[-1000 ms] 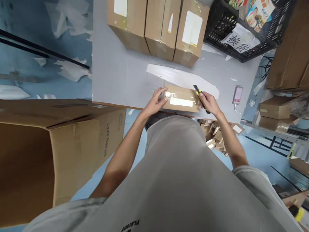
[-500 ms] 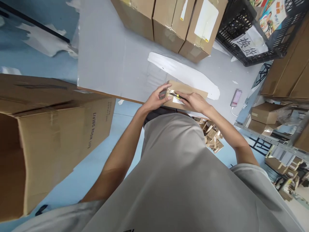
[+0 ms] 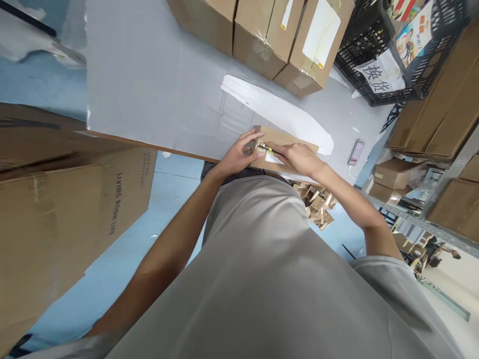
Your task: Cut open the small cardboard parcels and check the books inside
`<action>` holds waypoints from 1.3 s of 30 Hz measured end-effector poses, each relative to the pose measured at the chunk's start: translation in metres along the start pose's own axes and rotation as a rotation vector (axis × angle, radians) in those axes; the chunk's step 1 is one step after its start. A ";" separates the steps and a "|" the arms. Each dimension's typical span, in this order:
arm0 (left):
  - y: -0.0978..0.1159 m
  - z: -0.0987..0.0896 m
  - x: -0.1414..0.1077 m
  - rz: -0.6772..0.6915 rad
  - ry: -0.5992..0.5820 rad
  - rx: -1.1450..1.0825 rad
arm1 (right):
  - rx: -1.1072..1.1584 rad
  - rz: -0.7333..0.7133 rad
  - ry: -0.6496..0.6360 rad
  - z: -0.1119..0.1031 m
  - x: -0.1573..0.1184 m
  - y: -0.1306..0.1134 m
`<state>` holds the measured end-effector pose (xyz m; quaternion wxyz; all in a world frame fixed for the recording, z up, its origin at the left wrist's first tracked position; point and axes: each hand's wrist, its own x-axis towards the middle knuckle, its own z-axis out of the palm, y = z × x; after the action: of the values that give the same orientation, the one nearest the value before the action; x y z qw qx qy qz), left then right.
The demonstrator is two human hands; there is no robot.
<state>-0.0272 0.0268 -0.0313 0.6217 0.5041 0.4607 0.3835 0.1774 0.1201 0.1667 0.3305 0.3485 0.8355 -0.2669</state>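
A small flat cardboard box (image 3: pixel 288 139) with clear tape at its left end and a white label lies at the front edge of the grey table (image 3: pixel 149 85). My left hand (image 3: pixel 235 154) grips the box's left end, fingers at the far corner and thumb at the near side. In my right hand (image 3: pixel 300 158) is a black and yellow utility knife (image 3: pixel 270 149), its tip pointing left at the taped end. Whether the blade is cutting into the tape is too small to tell.
Several large cartons (image 3: pixel 258 50) stand at the table's back. A black plastic crate (image 3: pixel 415 89) is at back right. A white strip (image 3: pixel 277 109) lies behind the box, and a blurred pinkish item (image 3: pixel 355 152) sits rightward. A big carton (image 3: pixel 71 219) stands on the floor at left.
The view has shifted, so the surroundings sit a little further left. The knife tip stays at the box's taped end, and both hands keep their hold.
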 end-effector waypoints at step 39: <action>0.011 0.017 -0.013 0.086 0.109 0.189 | -0.244 0.364 -0.263 0.030 -0.089 0.050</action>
<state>-0.0150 0.0126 -0.0172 0.5283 0.5584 0.5059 0.3914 0.2740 0.0944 0.2021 0.5186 0.4129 0.7349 -0.1434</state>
